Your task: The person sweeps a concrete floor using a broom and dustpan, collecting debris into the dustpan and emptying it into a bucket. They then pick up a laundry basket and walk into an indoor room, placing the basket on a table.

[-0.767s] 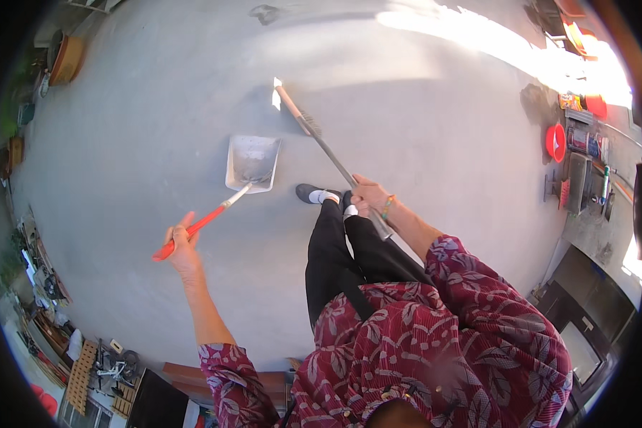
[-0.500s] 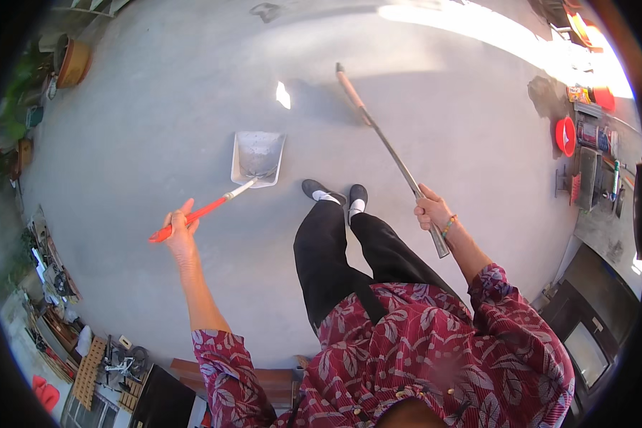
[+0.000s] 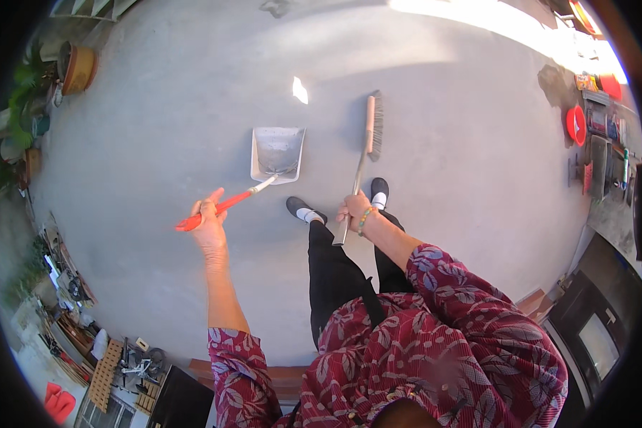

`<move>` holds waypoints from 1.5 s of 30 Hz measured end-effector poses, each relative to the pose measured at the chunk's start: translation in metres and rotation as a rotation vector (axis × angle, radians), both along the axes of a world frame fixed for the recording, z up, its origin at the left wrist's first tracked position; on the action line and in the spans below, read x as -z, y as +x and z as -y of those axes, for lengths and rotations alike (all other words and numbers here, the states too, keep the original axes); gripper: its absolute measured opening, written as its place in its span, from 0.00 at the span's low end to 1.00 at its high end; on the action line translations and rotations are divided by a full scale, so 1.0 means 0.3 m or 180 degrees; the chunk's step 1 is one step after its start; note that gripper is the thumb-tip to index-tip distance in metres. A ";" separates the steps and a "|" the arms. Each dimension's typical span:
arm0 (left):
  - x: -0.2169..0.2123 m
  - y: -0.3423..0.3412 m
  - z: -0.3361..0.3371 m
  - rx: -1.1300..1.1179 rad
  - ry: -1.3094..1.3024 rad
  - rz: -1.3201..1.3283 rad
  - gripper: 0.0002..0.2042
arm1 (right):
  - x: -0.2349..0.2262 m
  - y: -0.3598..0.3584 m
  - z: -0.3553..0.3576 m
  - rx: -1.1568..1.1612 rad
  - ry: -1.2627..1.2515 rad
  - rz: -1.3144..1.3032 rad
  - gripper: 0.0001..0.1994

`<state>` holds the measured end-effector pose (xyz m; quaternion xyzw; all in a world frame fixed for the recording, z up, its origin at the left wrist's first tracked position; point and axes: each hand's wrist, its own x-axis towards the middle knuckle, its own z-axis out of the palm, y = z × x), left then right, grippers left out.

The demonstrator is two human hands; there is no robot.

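My left hand [image 3: 208,220] is closed around the red grip of a long-handled dustpan [image 3: 278,146]. The grey-white pan rests on the floor ahead of my feet, its handle slanting back toward me. In my right hand [image 3: 357,207] is the metal handle of a broom [image 3: 370,128], held near its end. The broom's wide head, with an orange-brown back and grey bristles pointing right, is to the right of the pan and apart from it. Whether the bristles touch the floor I cannot tell.
Grey concrete floor [image 3: 171,150] surrounds my feet. Potted plants [image 3: 78,69] line the left side. A red basin [image 3: 576,125] and assorted items are at the right. Wood and other clutter [image 3: 71,328] lie at the lower left; a dark door [image 3: 592,328] is at the lower right.
My right hand has moved left in front of my legs, bringing the broom upright in view, closer to the pan. My feet are farther apart. My left hand still holds the dustpan.
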<state>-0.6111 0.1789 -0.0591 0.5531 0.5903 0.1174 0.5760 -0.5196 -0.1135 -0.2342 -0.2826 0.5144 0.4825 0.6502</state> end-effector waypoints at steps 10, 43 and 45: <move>-0.041 -0.086 -0.006 -0.0231 0.0170 0.0308 0.10 | -0.309 0.313 0.156 -0.1692 -0.0893 0.1354 0.26; 0.029 -0.070 0.010 0.0388 0.0379 -0.0033 0.10 | -0.405 0.623 0.432 -0.2989 -0.1350 0.1419 0.33; 0.025 -0.061 0.009 0.0416 0.0397 -0.0019 0.10 | -0.316 0.717 0.440 -0.2611 -0.1765 0.1527 0.26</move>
